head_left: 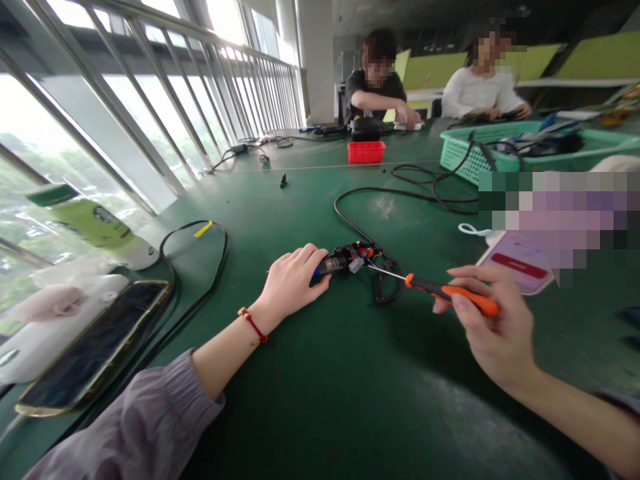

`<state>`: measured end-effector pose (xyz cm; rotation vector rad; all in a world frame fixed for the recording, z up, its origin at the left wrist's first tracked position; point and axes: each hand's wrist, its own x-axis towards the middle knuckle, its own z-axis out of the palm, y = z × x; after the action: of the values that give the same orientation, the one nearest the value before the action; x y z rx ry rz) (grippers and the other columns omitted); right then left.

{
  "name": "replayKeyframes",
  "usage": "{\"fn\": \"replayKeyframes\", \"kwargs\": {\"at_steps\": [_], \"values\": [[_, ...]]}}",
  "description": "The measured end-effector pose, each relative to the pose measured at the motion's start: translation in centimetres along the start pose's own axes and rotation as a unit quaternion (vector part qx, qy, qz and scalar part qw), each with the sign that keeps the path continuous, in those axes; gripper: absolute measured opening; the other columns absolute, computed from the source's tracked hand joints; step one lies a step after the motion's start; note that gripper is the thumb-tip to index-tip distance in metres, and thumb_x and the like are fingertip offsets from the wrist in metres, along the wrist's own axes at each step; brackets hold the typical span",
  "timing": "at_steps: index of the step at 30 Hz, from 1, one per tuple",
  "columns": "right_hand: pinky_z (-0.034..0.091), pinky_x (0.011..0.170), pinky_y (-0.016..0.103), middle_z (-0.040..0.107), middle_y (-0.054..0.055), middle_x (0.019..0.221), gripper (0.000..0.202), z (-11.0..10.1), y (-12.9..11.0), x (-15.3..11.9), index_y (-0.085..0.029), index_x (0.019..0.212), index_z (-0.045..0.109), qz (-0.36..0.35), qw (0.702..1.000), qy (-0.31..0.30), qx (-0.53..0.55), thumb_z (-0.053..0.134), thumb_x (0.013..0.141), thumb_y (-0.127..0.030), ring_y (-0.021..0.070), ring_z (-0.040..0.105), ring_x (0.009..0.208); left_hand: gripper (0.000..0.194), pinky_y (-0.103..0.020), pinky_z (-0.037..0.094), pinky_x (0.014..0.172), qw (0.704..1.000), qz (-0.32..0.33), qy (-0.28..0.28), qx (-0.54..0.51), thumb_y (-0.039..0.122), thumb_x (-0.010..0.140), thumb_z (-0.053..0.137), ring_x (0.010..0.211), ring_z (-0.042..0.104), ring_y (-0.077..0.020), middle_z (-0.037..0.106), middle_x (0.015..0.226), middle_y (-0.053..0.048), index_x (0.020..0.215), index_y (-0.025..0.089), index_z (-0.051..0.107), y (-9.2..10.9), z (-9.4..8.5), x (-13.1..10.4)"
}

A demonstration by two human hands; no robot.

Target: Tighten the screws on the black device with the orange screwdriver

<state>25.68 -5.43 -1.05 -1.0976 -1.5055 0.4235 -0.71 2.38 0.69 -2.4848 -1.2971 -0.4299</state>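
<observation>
Bracing the black device (339, 261) at twelve o'clock, likely so it won't shift.
Left hand (295, 280) curls closed around its body; right hand (503, 327) closes its fingers on the screwdriver (431, 287) at four o'clock.

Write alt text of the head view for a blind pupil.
The left hand grips a dark cylindrical device on a green table while the right hand points an orange-and-black screwdriver at its exposed end. Beyond are a red bin, a green basket and two people.
</observation>
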Motion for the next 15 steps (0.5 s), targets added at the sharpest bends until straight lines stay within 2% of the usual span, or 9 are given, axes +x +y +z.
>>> {"fn": "replayKeyframes", "kwargs": {"at_steps": [2,3,6,8,10,13,15], "values": [[0.048,0.051,0.029,0.051,-0.004,0.058,0.018,0.00,-0.06,-0.07,-0.023,0.101,0.052,0.025,0.999,-0.029,0.002,0.050,0.083,-0.021,0.0123,0.056,0.049,0.029,-0.028,0.044,0.068,1.000,0.001,0.003,0.000,0.034,0.082,0.046,0.080,0.057,-0.0171,0.058,0.096,-0.004,0.106,0.018,0.051,0.01,-0.01,-0.01],[0.048,0.052,0.029,0.051,-0.004,0.059,0.019,0.03,-0.09,-0.09,-0.023,0.102,0.052,0.022,0.999,-0.027,-0.004,0.051,0.083,-0.021,0.0122,0.056,0.050,0.029,-0.028,0.044,0.068,1.000,0.001,0.004,-0.001,0.034,0.082,0.046,0.080,0.057,-0.0170,0.058,0.096,-0.004,0.106,0.019,0.051,0.02,-0.01,-0.02],[0.049,0.064,0.032,0.056,0.001,0.083,0.029,0.12,-0.15,-0.11,-0.024,0.104,0.051,-0.030,0.998,0.029,-0.040,0.058,0.077,-0.019,0.0138,0.061,0.065,0.029,-0.028,0.044,0.068,1.000,0.001,0.005,-0.005,0.034,0.083,0.046,0.080,0.057,-0.0169,0.058,0.097,-0.004,0.106,0.019,0.051,0.04,-0.02,-0.04],[0.050,0.067,0.033,0.055,0.003,0.092,0.033,0.12,-0.14,-0.12,-0.024,0.105,0.051,-0.064,0.995,0.052,-0.057,0.061,0.074,-0.019,0.0149,0.061,0.071,0.029,-0.028,0.044,0.068,1.000,0.001,0.004,-0.003,0.034,0.083,0.045,0.080,0.057,-0.0169,0.058,0.097,-0.004,0.107,0.018,0.051,0.03,-0.01,-0.04],[0.050,0.063,0.031,0.055,0.002,0.087,0.030,0.05,-0.10,-0.18,-0.024,0.104,0.052,-0.061,0.996,0.029,-0.061,0.059,0.075,-0.019,0.0139,0.060,0.067,0.030,-0.028,0.044,0.068,1.000,0.002,0.005,0.000,0.034,0.083,0.045,0.080,0.057,-0.0170,0.058,0.097,-0.004,0.107,0.018,0.051,0.01,0.01,-0.04],[0.046,0.050,0.027,0.053,-0.002,0.068,0.020,-0.03,-0.04,-0.30,-0.023,0.101,0.052,-0.003,0.998,-0.047,-0.046,0.052,0.081,-0.020,0.0114,0.054,0.052,0.029,-0.028,0.044,0.068,1.000,0.002,0.008,-0.001,0.034,0.083,0.045,0.080,0.057,-0.0169,0.058,0.097,-0.004,0.107,0.019,0.051,-0.03,0.04,-0.04],[0.047,0.053,0.029,0.053,-0.002,0.069,0.021,-0.01,-0.03,-0.29,-0.023,0.102,0.052,-0.004,0.998,-0.041,-0.053,0.052,0.081,-0.020,0.0122,0.056,0.055,0.029,-0.028,0.044,0.068,1.000,0.002,0.007,-0.005,0.033,0.083,0.045,0.080,0.057,-0.0166,0.058,0.097,-0.004,0.107,0.019,0.051,-0.04,0.03,-0.04]]}}
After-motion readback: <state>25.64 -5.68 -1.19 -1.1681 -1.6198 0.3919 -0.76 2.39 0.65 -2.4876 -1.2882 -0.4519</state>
